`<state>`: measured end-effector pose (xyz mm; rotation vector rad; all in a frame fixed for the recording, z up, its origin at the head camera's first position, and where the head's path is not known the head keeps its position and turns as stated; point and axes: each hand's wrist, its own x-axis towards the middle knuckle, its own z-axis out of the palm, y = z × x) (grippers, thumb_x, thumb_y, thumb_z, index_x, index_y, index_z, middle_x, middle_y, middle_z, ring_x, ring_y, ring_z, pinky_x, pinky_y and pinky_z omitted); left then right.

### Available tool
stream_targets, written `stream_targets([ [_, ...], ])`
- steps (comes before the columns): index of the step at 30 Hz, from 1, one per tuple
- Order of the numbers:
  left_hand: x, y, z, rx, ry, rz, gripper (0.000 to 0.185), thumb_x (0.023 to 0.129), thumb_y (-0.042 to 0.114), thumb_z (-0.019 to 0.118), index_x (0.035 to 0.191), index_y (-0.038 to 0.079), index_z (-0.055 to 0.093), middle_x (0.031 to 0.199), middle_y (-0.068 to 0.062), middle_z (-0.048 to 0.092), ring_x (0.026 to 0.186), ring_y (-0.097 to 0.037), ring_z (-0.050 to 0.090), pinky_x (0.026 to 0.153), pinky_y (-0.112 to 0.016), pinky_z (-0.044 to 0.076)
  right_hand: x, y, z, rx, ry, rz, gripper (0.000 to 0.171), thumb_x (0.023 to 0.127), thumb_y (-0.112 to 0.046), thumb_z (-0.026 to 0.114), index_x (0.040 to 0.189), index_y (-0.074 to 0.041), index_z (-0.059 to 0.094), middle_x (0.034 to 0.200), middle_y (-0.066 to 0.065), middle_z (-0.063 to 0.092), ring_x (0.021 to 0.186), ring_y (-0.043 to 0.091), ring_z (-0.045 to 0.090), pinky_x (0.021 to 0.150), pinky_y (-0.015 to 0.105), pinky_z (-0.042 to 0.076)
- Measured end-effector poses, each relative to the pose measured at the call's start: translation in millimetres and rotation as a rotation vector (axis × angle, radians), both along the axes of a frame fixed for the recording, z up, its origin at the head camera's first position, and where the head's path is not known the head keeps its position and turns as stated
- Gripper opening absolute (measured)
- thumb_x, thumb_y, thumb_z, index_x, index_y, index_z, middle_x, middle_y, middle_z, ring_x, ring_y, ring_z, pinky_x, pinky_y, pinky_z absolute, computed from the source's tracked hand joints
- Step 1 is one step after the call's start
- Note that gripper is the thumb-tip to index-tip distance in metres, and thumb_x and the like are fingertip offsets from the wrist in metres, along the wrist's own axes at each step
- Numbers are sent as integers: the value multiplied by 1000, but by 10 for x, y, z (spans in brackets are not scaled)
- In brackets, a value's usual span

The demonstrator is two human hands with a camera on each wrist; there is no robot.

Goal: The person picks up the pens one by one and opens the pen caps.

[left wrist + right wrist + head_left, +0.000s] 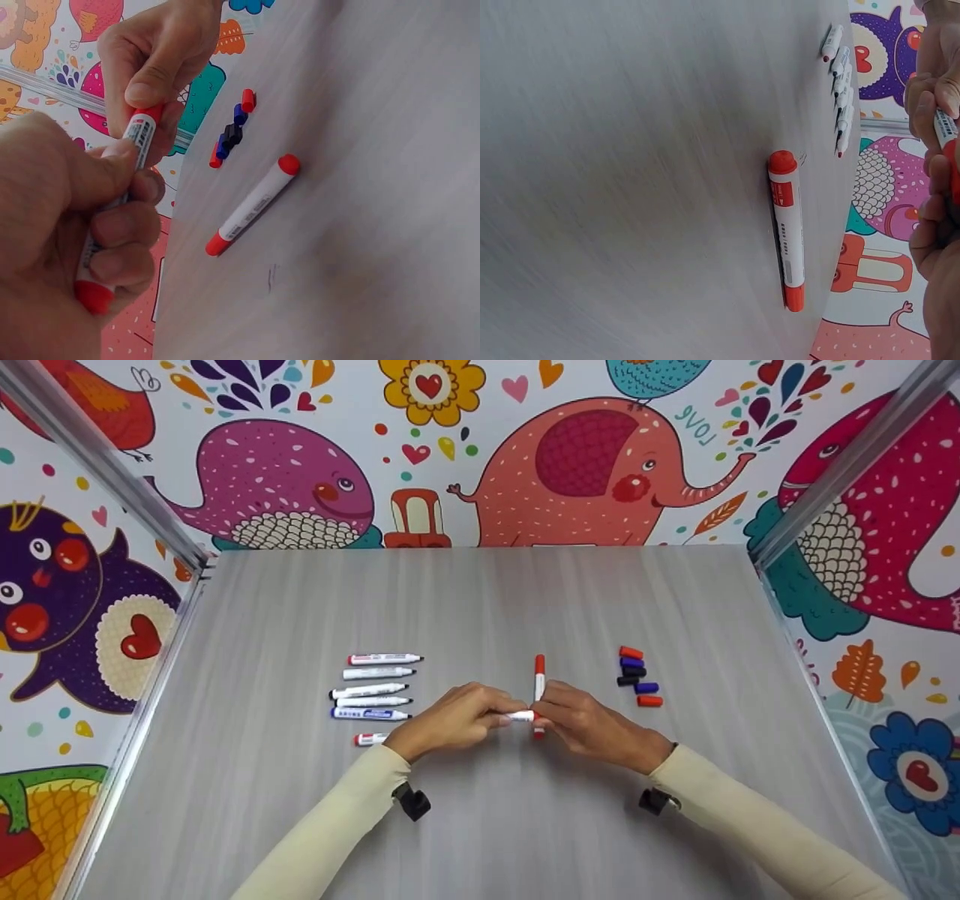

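Note:
My left hand [459, 718] grips the white barrel of a whiteboard marker [141, 136], whose red end [94, 297] sticks out below the curled fingers. On the marker's other end, my right hand [592, 726] pinches the red cap [152, 112] between thumb and fingers. Whether this cap is fully seated is hidden by the fingers. Both hands meet just above the table. Beneath them lies another red marker [789, 232] with its cap on, pointing away from me in the head view.
Several uncapped markers [379, 673] lie in a column at the left of the grey table [480, 607]; the nearest is partly behind my left wrist. Several loose red, blue and black caps [632, 663] lie at the right. Printed panels [427, 472] border the table's back and sides.

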<state>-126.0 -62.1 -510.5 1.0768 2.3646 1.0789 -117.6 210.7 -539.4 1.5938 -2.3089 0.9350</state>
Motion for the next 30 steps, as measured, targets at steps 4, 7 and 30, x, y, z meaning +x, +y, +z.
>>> stream_targets([
  [4, -33, -93, -6, 28, -42, -28, 43, 106, 1, 66, 144, 20, 76, 135, 5, 77, 107, -11, 69, 94, -34, 55, -11, 82, 19, -2, 23, 12, 20, 101, 2, 75, 121, -1, 72, 106, 7, 64, 100, 21, 60, 86, 29, 54],
  [7, -69, -318, -29, 37, -80, 26, 50, 107, -1, 63, 151, 22, 70, 146, 6, 71, 110, -11, 67, 98, -35, 53, -68, 250, 67, -82, 76, 1, 14, 109, -6, 68, 121, -1, 74, 104, 6, 66, 96, 20, 61, 83, 25, 53],
  [30, -312, -859, -194, 95, 13, 350, 20, 99, 3, 79, 118, 8, 84, 108, -1, 74, 99, -18, 66, 90, -38, 53, -503, 911, -142, -250, -206, -368, 31, 90, 12, 81, 120, 0, 83, 109, 12, 70, 90, 20, 62, 77, 13, 49],
])
